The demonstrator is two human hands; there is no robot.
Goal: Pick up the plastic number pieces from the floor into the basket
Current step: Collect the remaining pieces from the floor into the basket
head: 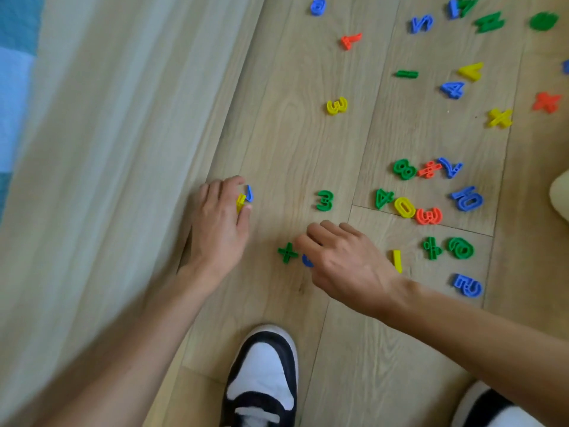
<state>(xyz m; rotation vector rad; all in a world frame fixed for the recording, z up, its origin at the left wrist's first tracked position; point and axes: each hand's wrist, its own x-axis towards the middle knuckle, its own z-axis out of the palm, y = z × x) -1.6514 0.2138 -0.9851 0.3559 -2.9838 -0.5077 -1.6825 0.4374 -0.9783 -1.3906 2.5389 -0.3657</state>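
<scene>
While the left grip pinches a yellow piece and a blue sliver by the floor's left edge, the right grip curls over a second blue piece; hold uncertain.

Left hand pinches a yellow piece and a blue sliver; right hand covers a half-hidden blue piece, green plus at its nine o'clock.

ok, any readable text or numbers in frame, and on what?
"3": green three, yellow three, orange three
"8": green eight
"4": green four, blue four
"0": yellow zero
"2": blue two
"+": green plus
"x": yellow cross
No printed labels; remaining pieces too blurred or angled.
</scene>
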